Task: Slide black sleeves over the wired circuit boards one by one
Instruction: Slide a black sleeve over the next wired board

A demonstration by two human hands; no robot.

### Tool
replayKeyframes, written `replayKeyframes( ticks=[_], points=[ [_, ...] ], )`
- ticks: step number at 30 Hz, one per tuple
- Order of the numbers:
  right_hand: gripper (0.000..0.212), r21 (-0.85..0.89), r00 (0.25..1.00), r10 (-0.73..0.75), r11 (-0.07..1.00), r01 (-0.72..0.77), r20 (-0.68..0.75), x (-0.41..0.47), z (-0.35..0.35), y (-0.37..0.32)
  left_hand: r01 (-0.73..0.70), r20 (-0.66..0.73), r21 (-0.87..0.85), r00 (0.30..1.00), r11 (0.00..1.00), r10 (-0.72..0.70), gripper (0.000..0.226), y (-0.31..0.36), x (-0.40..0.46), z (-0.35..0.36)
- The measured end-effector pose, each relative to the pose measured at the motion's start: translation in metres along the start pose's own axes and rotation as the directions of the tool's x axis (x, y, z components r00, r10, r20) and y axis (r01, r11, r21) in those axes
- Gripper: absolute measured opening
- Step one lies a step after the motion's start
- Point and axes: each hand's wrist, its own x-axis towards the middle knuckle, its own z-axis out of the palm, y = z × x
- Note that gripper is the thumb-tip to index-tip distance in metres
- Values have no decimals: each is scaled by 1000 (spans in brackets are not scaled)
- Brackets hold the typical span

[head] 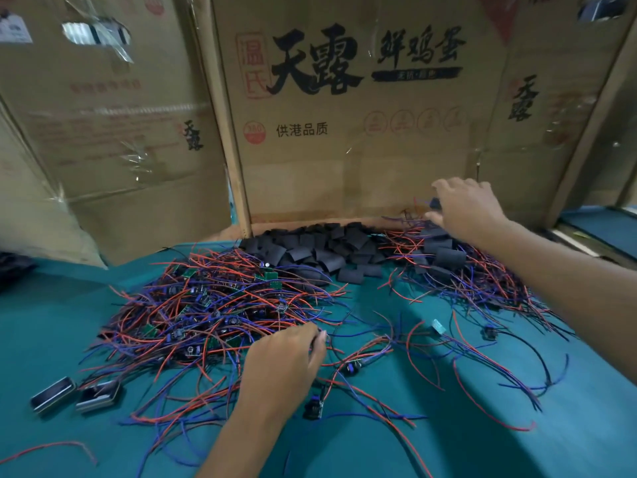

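A big tangle of wired circuit boards [206, 312] with red, blue and black leads lies on the green table at left centre. Loose black sleeves [317, 250] are heaped at the back against the cardboard. A second tangle of sleeved boards [475, 274] lies at the right. My left hand [286, 360] rests on the near edge of the left tangle, fingers curled down onto the wires; what it grips is hidden. My right hand [465, 208] reaches over the back of the right pile, fingers pinched on a sleeved board [435, 203].
Cardboard box walls [344, 150] stand upright behind the piles. Two small metal-edged black parts [76, 395] lie at the front left. Single wired boards [313, 405] are scattered over the green table cover [517, 450] between my arms.
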Motion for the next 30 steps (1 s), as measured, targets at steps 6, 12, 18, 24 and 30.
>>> replayKeyframes(
  ticks=[6, 12, 18, 24, 30],
  points=[
    [11, 431, 951, -255, 888, 159, 176, -7, 57, -76, 142, 22, 12, 990, 990, -142, 34, -9, -1, 5],
    [30, 529, 890, -284, 847, 58, 357, -1, 93, -110, 245, 48, 87, 967, 966, -249, 31, -12, 0, 9],
    [38, 537, 926, -160, 842, -53, 342, 10, 101, -135, 269, 38, 57, 962, 962, -271, 31, -11, -1, 12],
    [71, 459, 933, -7, 872, -170, 359, 1, 103, -174, 291, 92, 54, 951, 955, -295, 35, -15, -1, 17],
    [59, 641, 934, 89, 704, -304, 346, -16, 75, -160, 293, 42, 24, 955, 956, -294, 31, -18, -1, 16]
  ],
)
